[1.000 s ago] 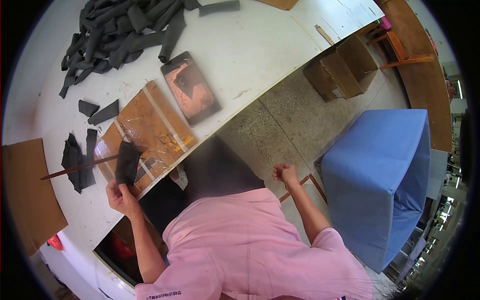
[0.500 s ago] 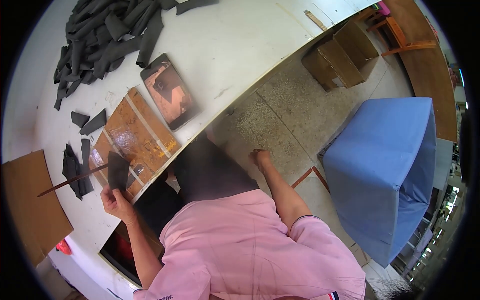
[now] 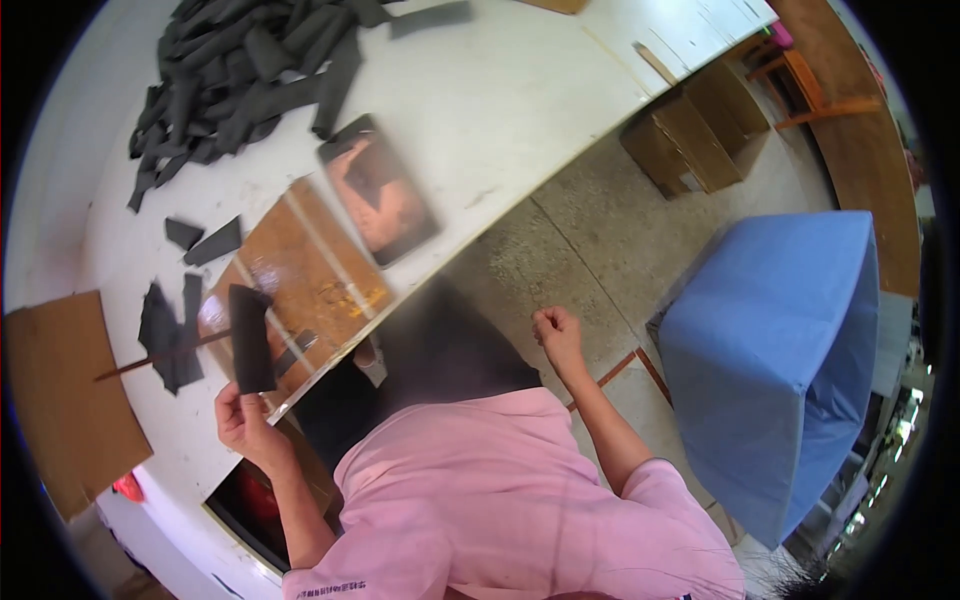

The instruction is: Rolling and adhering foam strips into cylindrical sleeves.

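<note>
My left hand (image 3: 246, 428) pinches the lower end of a dark grey fabric strip (image 3: 252, 345), which stands up from my fingers, slightly curled like a sleeve. Behind the strip runs a thin brown stick (image 3: 160, 361); its right end is hidden there. Under both lies a brown board (image 3: 290, 255) with pale and clear tape across it, at the table edge. My right hand (image 3: 558, 336) is raised over the floor to the right of my lap, its fingers curled closed. Whether anything is in those fingers is hidden.
A heap of dark grey strips (image 3: 250, 75) covers the table's (image 3: 500, 110) far left, near a tablet-like device (image 3: 380, 195). Loose grey pieces (image 3: 212, 240) lie left of the board. Cardboard (image 3: 75, 400) stands at left; an open carton (image 3: 700, 130) and a blue fabric bin (image 3: 765, 340) stand at right.
The strip in my left hand has turned and shows longer and rounder. My right hand has moved slightly right, with its fingers now curled. The whole view has shifted a little.
</note>
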